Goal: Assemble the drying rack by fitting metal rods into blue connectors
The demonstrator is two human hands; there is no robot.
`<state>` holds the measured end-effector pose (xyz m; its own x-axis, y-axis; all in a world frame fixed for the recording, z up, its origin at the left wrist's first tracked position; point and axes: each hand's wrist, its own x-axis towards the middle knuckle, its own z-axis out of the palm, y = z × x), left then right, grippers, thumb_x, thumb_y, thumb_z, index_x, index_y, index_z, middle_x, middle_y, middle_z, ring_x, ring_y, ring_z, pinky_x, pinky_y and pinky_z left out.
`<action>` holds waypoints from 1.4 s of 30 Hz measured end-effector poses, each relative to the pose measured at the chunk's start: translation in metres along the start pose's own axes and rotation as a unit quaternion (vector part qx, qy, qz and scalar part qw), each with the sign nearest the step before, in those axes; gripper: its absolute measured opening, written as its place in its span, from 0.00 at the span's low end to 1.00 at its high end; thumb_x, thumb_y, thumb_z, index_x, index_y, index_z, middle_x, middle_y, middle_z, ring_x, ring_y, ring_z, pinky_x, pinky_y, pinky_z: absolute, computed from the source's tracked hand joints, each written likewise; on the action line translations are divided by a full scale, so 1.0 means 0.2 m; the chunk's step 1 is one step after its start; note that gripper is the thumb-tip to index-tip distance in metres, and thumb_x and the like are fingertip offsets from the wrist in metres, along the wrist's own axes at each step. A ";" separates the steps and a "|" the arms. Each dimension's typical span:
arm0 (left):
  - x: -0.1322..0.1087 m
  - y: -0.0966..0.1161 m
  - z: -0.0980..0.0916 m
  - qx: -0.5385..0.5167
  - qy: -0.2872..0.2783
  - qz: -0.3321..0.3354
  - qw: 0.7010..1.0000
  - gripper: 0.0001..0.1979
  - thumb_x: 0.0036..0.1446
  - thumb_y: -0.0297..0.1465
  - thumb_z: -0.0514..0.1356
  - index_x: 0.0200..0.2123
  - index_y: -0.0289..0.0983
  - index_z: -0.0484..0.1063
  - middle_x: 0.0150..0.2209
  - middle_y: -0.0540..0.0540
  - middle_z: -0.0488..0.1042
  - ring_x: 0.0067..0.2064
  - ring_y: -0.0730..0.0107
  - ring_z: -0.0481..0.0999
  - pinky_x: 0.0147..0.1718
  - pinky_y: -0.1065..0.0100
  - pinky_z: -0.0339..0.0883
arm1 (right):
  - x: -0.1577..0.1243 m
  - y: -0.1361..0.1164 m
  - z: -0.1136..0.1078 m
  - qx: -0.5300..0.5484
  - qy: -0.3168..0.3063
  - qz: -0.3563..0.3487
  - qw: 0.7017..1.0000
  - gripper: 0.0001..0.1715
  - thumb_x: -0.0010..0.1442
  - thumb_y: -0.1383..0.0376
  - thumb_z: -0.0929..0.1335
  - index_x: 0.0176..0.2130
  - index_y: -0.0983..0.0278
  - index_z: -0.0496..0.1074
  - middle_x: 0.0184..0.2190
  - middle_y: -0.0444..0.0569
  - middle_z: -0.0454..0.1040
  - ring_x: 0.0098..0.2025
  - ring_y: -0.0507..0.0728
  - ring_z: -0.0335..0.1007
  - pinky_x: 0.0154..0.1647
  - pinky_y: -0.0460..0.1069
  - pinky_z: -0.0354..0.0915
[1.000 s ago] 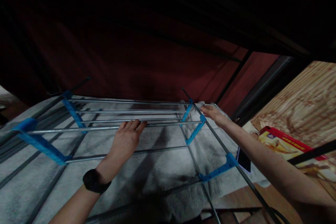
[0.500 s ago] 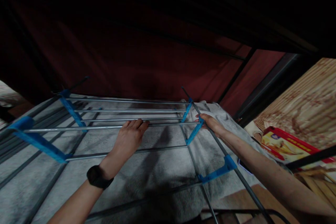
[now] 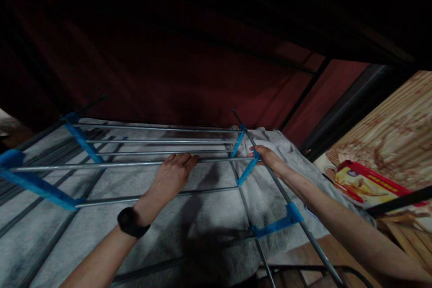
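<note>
A rack frame of grey metal rods and blue plastic brackets lies over a grey blanket [image 3: 216,207]. My left hand [image 3: 173,175], with a black watch on its wrist, rests over a long metal rod [image 3: 111,165], its fingers curled across the top. My right hand [image 3: 268,159] is closed around the right end of that rod, at a blue bracket [image 3: 248,172] joined to a slanting side tube [image 3: 280,189]. Part of the right-hand fingers is hidden behind the joint. Another blue bracket [image 3: 276,225] sits lower on the tube; a large blue bracket [image 3: 40,186] holds the rod's left end.
Several loose metal tubes [image 3: 20,191] lie on the blanket at left. A dark red curtain [image 3: 189,81] hangs behind. At right are a black post [image 3: 340,103], a red and yellow box [image 3: 367,184] and a wooden stool [image 3: 408,238].
My left hand has shifted slightly right along the rod. The left brackets appear a little further left in view. My right hand stays at the same joint.
</note>
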<state>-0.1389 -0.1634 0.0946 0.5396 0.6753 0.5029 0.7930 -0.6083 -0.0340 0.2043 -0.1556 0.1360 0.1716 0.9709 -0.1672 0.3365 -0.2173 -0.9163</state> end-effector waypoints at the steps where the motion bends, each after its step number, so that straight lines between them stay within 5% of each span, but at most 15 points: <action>1: 0.00 0.00 0.00 -0.007 0.004 0.001 1.000 0.18 0.64 0.23 0.53 0.54 0.38 0.74 0.41 0.39 0.77 0.41 0.58 0.76 0.42 0.59 0.66 | 0.00 0.00 0.00 0.003 0.000 0.001 1.000 0.23 0.62 0.55 0.61 0.50 0.64 0.72 0.40 0.52 0.81 0.43 0.58 0.76 0.46 0.52 0.70; 42: 0.00 -0.02 -0.02 0.009 0.018 0.008 1.000 0.18 0.65 0.24 0.54 0.54 0.38 0.75 0.37 0.43 0.75 0.37 0.62 0.74 0.38 0.62 0.65 | -0.01 0.01 0.04 -0.031 0.004 -0.014 0.999 0.21 0.63 0.54 0.60 0.46 0.62 0.73 0.42 0.51 0.79 0.47 0.59 0.75 0.45 0.51 0.69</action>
<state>-0.1435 -0.1618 0.0989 0.5422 0.6496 0.5330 0.7895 -0.6110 -0.0585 0.1979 -0.1574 0.1317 0.1688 0.9758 -0.1392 0.3981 -0.1967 -0.8960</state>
